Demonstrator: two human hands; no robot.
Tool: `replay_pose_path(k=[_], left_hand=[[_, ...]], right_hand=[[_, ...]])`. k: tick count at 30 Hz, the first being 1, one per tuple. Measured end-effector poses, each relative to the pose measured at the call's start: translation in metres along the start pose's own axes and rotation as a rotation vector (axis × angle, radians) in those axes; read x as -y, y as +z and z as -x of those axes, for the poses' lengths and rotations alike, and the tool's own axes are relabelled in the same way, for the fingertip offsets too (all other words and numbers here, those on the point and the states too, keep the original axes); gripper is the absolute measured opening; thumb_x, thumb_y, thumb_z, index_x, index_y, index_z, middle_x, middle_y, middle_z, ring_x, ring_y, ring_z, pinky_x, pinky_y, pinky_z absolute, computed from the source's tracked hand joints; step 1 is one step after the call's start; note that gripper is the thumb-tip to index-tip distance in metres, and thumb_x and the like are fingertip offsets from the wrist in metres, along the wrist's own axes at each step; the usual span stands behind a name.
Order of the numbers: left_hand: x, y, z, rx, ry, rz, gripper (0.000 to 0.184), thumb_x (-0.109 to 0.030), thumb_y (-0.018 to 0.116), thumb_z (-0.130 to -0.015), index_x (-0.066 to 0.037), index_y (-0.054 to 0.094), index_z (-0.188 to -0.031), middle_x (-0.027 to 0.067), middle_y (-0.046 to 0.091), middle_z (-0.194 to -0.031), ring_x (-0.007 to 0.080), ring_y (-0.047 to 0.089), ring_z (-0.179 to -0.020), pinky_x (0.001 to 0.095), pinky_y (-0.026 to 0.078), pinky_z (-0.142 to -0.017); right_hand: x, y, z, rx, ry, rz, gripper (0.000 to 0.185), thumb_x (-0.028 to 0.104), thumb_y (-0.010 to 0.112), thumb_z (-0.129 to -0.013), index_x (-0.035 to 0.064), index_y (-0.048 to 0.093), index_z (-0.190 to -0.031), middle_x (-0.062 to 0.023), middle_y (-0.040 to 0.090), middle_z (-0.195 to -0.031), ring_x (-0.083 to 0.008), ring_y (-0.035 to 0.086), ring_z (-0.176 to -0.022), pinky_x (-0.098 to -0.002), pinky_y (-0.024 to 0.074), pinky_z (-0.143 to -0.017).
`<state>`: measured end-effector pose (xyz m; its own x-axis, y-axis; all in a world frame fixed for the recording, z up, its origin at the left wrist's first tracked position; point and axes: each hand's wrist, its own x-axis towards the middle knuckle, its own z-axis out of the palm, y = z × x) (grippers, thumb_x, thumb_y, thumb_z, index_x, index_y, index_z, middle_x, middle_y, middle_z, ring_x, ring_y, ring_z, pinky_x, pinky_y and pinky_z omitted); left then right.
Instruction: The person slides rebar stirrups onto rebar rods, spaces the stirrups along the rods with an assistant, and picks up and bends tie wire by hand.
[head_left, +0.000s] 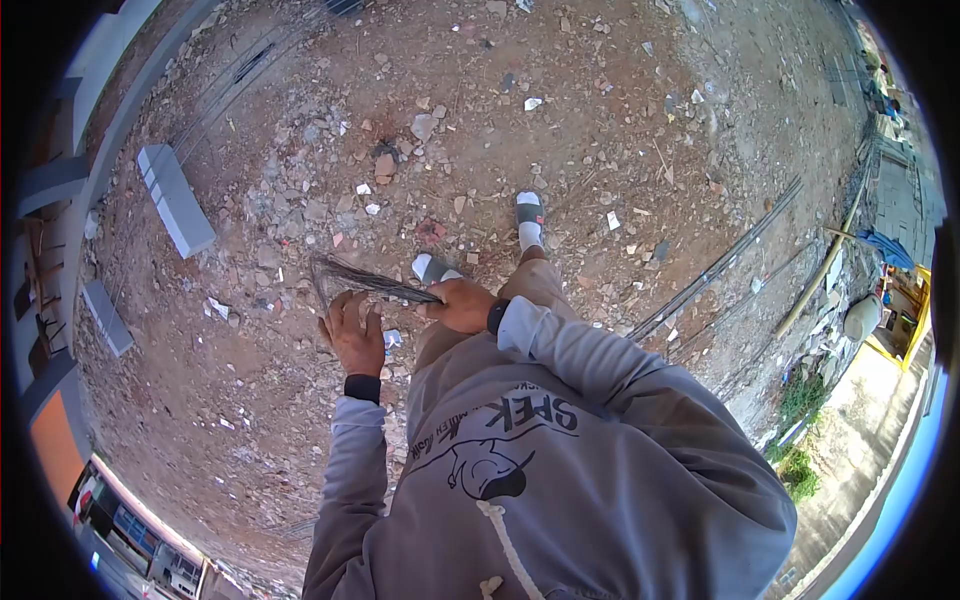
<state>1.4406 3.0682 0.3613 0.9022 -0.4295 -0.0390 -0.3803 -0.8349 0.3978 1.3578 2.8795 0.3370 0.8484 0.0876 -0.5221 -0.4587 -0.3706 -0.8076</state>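
My right hand [464,305] is closed round one end of a bundle of thin dark wire [375,281], in front of my waist. The bundle points left, and a few strands bend back at its far end. My left hand [354,335] is just below the bundle with curled fingers, at the bent-back strands. It seems to pinch them, though the fingertips are partly hidden.
I stand on rubble-strewn ground [450,170] in sandals [530,208]. Grey concrete blocks [175,200] lie at the left by a building. Long thin rods [715,265] lie to the right. Farther right are a pole [825,270] and a yellow frame [918,320].
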Motion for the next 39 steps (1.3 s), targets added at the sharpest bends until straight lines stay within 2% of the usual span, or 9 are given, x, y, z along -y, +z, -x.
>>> replay_pose_path(k=[2, 6, 9, 12, 15, 19, 24, 31, 39], left_hand=[[0.006, 0.011, 0.013, -0.095, -0.146, -0.047, 0.045, -0.029, 0.061, -0.082, -0.008, 0.049, -0.121, 0.0122, 0.057, -0.111, 0.0269, 0.051, -0.107, 0.0477, 0.028, -0.098], [-0.016, 0.017, 0.022, 0.352, -1.132, 1.054, 0.064, -0.052, 0.045, -0.089, -0.002, 0.039, -0.128, 0.0139, 0.055, -0.116, 0.0239, 0.052, -0.107, 0.0412, 0.039, -0.09], [-0.041, 0.048, 0.013, 0.375, -1.024, 1.62, 0.063, -0.058, 0.045, -0.086, -0.005, 0.043, -0.12, 0.0167, 0.055, -0.114, 0.0258, 0.052, -0.108, 0.0399, 0.044, -0.086], [-0.103, 0.07, -0.022, 0.058, -1.041, 1.753, 0.054, -0.051, 0.049, -0.087, -0.005, 0.045, -0.115, 0.0168, 0.057, -0.108, 0.0264, 0.055, -0.102, 0.0395, 0.046, -0.083], [-0.143, 0.098, -0.053, 0.151, -1.079, 1.764, 0.045, -0.041, 0.053, -0.088, -0.005, 0.045, -0.114, 0.015, 0.06, -0.101, 0.0263, 0.059, -0.094, 0.0375, 0.048, -0.079], [-0.195, 0.123, -0.083, 0.201, -1.056, 1.755, 0.012, -0.018, 0.055, -0.088, -0.008, 0.047, -0.087, 0.004, 0.054, -0.072, 0.0152, 0.053, -0.062, 0.0307, 0.047, -0.058], [-0.26, 0.139, -0.11, -0.039, -1.228, 1.671, 0.024, -0.021, 0.046, -0.091, -0.015, 0.04, -0.069, -0.0056, 0.032, -0.054, 0.0078, 0.029, -0.043, 0.0248, 0.028, -0.042], [-0.307, 0.14, -0.156, -0.131, -1.206, 1.562, 0.021, -0.023, 0.047, -0.09, -0.016, 0.039, -0.072, -0.0054, 0.03, -0.055, 0.008, 0.029, -0.042, 0.0255, 0.027, -0.04], [-0.314, 0.177, -0.21, -0.247, -1.126, 1.662, 0.028, -0.033, 0.047, -0.092, -0.013, 0.041, -0.073, -0.0015, 0.037, -0.058, 0.0123, 0.04, -0.047, 0.0298, 0.042, -0.048]], right_hand=[[-0.003, -0.002, -0.004, 0.047, 0.012, 0.015, 0.038, 0.037, 0.052, -0.085, 0.0, 0.058, -0.092, -0.0221, 0.061, -0.082, -0.0375, 0.059, -0.08, -0.046, 0.0447, -0.074], [-0.006, -0.002, -0.008, 0.139, -0.026, 0.002, 0.037, 0.036, 0.051, -0.085, 0.0005, 0.059, -0.091, -0.0217, 0.061, -0.083, -0.0377, 0.059, -0.084, -0.0476, 0.0453, -0.075], [-0.005, -0.031, 0.003, 0.181, -0.057, 0.006, 0.036, 0.036, 0.051, -0.085, 0.0008, 0.059, -0.091, -0.0209, 0.062, -0.084, -0.0376, 0.06, -0.085, -0.0473, 0.0465, -0.076], [-0.017, -0.074, 0.019, 0.117, -0.042, 0.019, 0.036, 0.036, 0.053, -0.083, 0.0008, 0.059, -0.09, -0.0211, 0.063, -0.083, -0.0371, 0.061, -0.082, -0.0461, 0.0475, -0.075], [-0.037, -0.124, 0.027, 0.129, 0.037, 0.175, 0.035, 0.034, 0.055, -0.082, 0.0001, 0.06, -0.089, -0.0212, 0.063, -0.082, -0.0365, 0.062, -0.081, -0.0461, 0.048, -0.074], [-0.046, -0.191, 0.05, 0.129, -0.015, 0.313, 0.032, 0.029, 0.056, -0.081, -0.0017, 0.061, -0.088, -0.0202, 0.064, -0.084, -0.0357, 0.063, -0.08, -0.046, 0.0489, -0.071], [-0.069, -0.228, 0.08, -0.008, -0.099, 0.354, 0.036, 0.031, 0.056, -0.08, 0.0008, 0.047, -0.098, -0.0202, 0.063, -0.077, -0.0369, 0.062, -0.073, -0.0479, 0.0471, -0.064], [-0.088, -0.286, 0.112, -0.039, -0.045, 0.382, 0.04, 0.032, 0.051, -0.084, -0.0021, 0.046, -0.105, -0.0215, 0.064, -0.084, -0.0366, 0.063, -0.078, -0.0477, 0.0481, -0.068], [-0.101, -0.313, 0.106, -0.237, -0.016, 0.501, 0.034, 0.03, 0.041, -0.09, -0.0021, 0.047, -0.1, -0.0221, 0.063, -0.082, -0.0368, 0.063, -0.077, -0.0477, 0.0491, -0.065]])
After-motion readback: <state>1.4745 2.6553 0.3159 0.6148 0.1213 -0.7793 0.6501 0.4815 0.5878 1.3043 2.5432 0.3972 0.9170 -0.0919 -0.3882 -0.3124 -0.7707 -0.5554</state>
